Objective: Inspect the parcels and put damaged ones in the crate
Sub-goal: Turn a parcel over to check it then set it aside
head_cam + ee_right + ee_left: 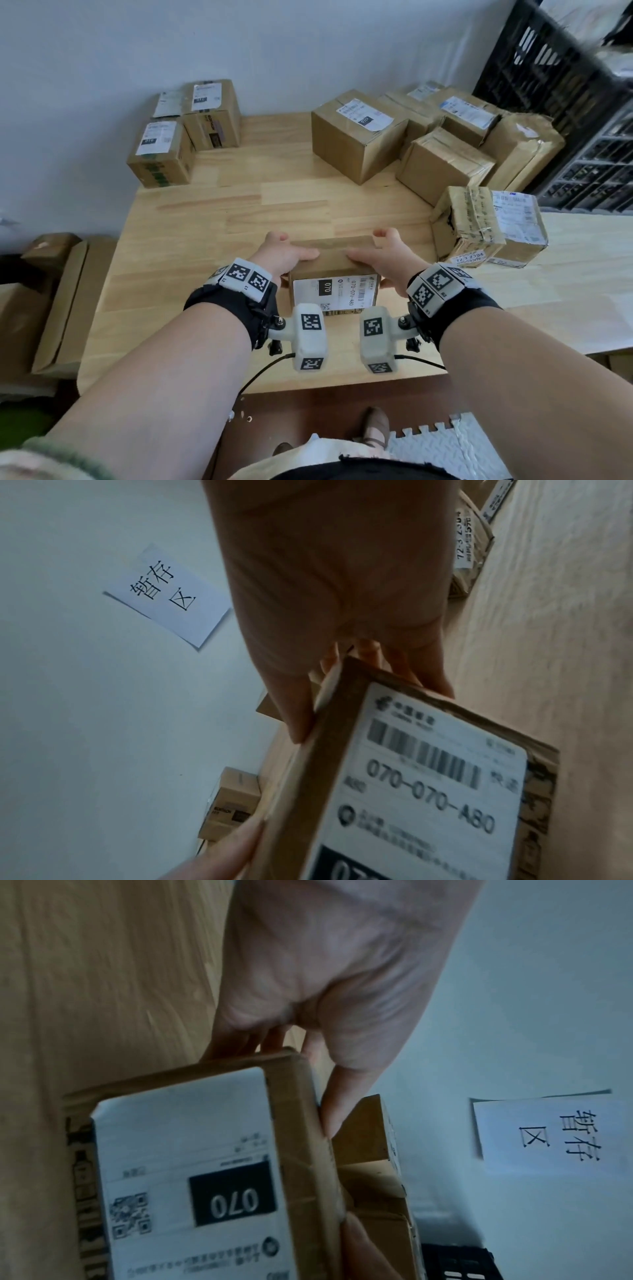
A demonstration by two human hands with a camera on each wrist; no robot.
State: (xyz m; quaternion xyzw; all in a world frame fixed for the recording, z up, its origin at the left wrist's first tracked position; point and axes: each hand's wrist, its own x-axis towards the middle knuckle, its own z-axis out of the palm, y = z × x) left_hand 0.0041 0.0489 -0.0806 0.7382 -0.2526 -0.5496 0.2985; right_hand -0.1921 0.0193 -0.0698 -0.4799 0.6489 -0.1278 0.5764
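Both hands are gripping one small cardboard parcel (334, 270) near the front edge of the wooden table (212, 219), approx. centre. Left hand (284, 255) is clamping the parcel's left end, thumb lying flat on top, fingers wrapping the far side; right hand (387, 253) is doing the same on the right end, w/ one fingertip sticking up past the far edge. Parcel's white shipping label (337, 293), marked 070 and 070-070-A80, is facing the person. Can't tell whether the parcel is resting on the table or lifted just off it.

Left wrist view: thumb (346, 1096) is pressing along the parcel's top edge, fingers curling behind the end. Right wrist view: thumb (294, 710) is doing likewise.

Black plastic crate (561, 89) is sitting at the far right of the table. Just right of the held parcel is lying a torn, tape-wrapped parcel (479, 226). Several more boxes (359, 137) are clustering at back right, three boxes (185, 130) at back left. A paper sign (537, 1131) w/ Chinese characters is hanging on the wall.
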